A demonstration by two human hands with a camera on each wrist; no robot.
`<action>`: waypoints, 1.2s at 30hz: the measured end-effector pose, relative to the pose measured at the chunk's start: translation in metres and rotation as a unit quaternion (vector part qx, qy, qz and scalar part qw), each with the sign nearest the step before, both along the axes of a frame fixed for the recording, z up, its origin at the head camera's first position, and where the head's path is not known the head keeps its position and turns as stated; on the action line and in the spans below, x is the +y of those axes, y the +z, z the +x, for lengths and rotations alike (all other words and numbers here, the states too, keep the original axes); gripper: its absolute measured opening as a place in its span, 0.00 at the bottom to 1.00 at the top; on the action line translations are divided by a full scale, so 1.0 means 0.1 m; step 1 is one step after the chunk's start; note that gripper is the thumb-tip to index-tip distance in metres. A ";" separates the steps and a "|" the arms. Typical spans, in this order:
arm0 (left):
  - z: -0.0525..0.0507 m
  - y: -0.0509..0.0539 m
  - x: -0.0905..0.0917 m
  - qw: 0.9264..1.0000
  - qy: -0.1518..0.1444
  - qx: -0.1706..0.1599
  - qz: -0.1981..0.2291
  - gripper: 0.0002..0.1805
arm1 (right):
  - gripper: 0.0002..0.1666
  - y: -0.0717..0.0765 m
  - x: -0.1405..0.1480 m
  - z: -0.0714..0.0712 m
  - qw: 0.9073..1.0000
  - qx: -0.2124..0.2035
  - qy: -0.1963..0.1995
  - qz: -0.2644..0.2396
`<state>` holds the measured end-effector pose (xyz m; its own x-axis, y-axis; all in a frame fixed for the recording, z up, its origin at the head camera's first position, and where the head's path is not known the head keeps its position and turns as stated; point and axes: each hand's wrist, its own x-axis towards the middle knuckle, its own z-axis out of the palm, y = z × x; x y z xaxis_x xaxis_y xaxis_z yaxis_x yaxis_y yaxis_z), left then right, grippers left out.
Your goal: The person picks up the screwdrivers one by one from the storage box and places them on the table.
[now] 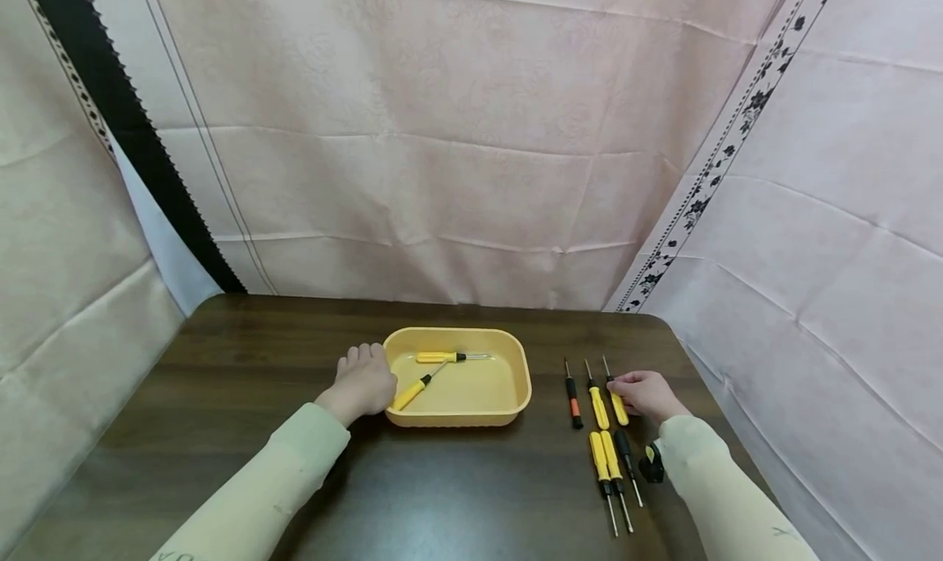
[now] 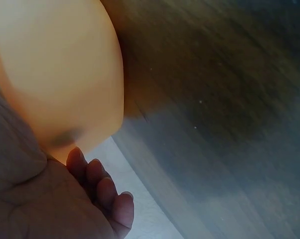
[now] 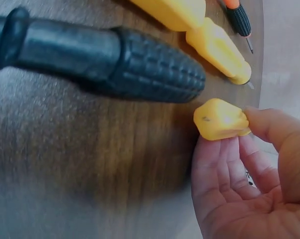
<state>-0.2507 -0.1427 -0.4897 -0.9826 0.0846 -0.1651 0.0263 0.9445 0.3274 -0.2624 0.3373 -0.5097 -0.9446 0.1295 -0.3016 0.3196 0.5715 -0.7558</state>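
Note:
At the right of the table, my right hand (image 1: 647,394) pinches the yellow handle of a screwdriver (image 3: 219,119) between thumb and fingers. Beside it lie another yellow screwdriver (image 1: 598,405) and a black-and-orange screwdriver (image 1: 574,401), tips pointing away. Nearer me are two yellow screwdrivers (image 1: 600,459) and a black one (image 3: 155,64), tips towards me. My left hand (image 1: 363,383) holds the left side of a yellow plastic tray (image 1: 457,419); its thumb is hidden, and its curled fingers (image 2: 106,191) show by the tray's outer wall. Two yellow screwdrivers (image 1: 438,357) lie inside the tray.
The dark wooden table (image 1: 442,487) has rounded far corners. Pale patterned cloth (image 1: 442,176) hangs behind it and at both sides. A black strap-like device (image 1: 651,464) sits at the right wrist.

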 end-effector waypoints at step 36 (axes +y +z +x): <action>0.01 0.01 -0.01 1.000 -0.005 0.004 0.002 0.19 | 0.17 0.03 -0.04 0.04 1.000 -0.027 -0.013 -0.005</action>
